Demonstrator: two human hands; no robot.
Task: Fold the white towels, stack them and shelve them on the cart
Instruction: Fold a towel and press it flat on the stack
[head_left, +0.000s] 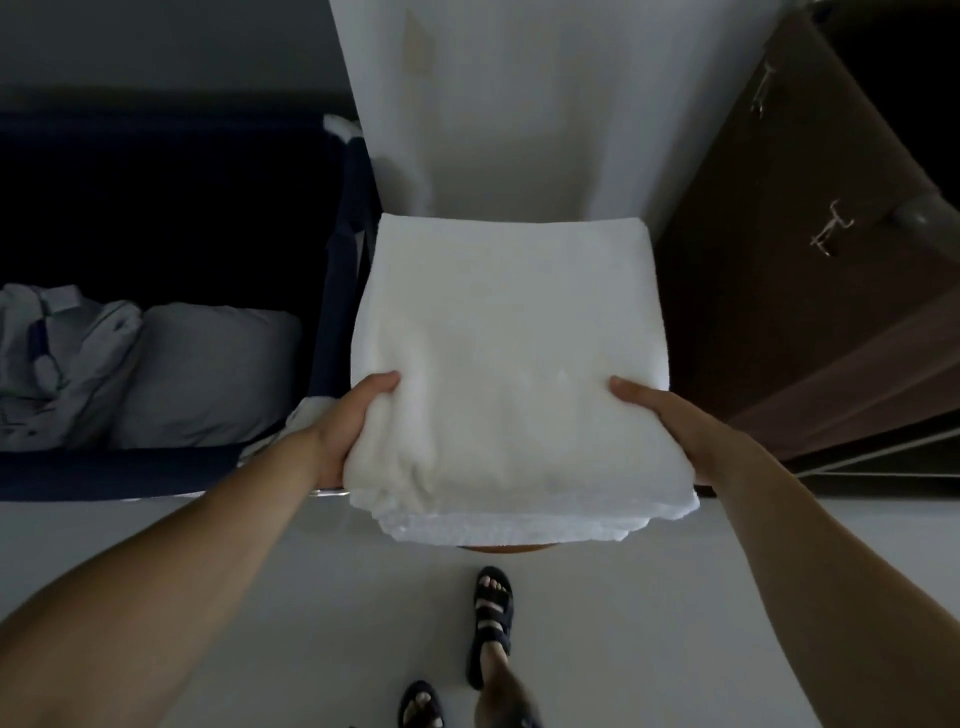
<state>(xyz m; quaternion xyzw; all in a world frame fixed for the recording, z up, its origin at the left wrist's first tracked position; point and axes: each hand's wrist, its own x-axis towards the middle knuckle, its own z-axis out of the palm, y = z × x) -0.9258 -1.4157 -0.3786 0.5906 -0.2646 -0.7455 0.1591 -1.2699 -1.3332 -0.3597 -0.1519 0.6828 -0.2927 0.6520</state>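
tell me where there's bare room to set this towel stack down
Bare floor lies below the stack, between the blue bin and the feet. The bin's near end is crowded with grey linen; its far part is too dark to judge.

place: indoor room of a lodging or a home | signs: dark blue cart (340, 291) holding crumpled grey bed linen (156, 374) | brown wooden wardrobe (800, 332) with metal handles (831, 236) | white wall (519, 104) | pale smooth floor (311, 597)

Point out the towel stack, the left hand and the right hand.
towel stack (498, 338): head view, middle of top towel.
left hand (356, 410): head view, base of thumb.
right hand (667, 413): head view, base of thumb.
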